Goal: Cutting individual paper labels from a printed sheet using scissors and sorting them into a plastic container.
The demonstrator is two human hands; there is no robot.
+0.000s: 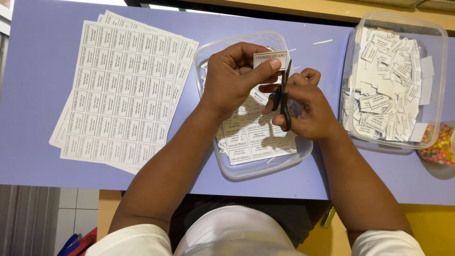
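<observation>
- Head view, looking straight down: the left hand (234, 76) pinches a small white printed label (270, 59) between thumb and fingers, holding it up over a clear plastic tray (246, 170).
- Right hand (305, 102), at about 3 o'clock of the left and touching it at the fingertips, is clenched through the handles of black scissors (283, 97); the blades point toward 12 o'clock and meet the right edge of the label.
- Whether the blades are parted or closed on the paper cannot be told, as the fingers hide the pivot.
- Under both hands the tray holds uncut strips and blocks of the same printed labels, lying loosely on one another, with the fullest block toward 6 o'clock of the tray.
- At 9 o'clock of the tray, just beside it, a fanned stack of uncut label sheets (123, 95) lies flat on the lilac table (33, 71), the sheets slightly skewed against each other.
- At 3 o'clock of the hands, apart from the tray, a larger clear plastic box (441, 57) is filled with a heap of cut single labels.
- At 5 o'clock of that box, touching or nearly touching its corner, a container of small multicoloured sweets (438, 144) is cut off by the frame edge.
- A few thin paper slivers (323, 41) lie on the table at 12 o'clock, between tray and box.
</observation>
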